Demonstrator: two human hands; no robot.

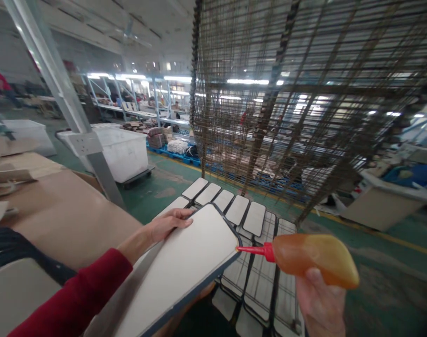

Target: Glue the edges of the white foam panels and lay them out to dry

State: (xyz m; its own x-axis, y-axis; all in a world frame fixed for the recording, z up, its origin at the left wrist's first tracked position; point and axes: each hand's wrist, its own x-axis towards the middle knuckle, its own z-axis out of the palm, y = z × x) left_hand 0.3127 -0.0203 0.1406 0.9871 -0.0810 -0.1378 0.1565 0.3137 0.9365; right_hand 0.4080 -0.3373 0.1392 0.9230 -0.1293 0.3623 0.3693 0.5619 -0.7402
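Note:
My left hand [168, 223] grips the far left edge of a white rectangular panel with a dark blue rim [185, 269], held tilted in front of me. My right hand [320, 299] is wrapped round an amber squeeze bottle [313, 260] with a red nozzle [253, 250]. The nozzle tip touches the panel's right corner at the rim. My left sleeve [76, 299] is red.
Below lies a wire rack shelf [265, 290] carrying several similar white panels [237, 209]. A tall stack of wire racks [304, 107] rises ahead. A brown table [66, 215] and metal post [59, 89] stand left, with a white bin [118, 152] beyond. The floor is green.

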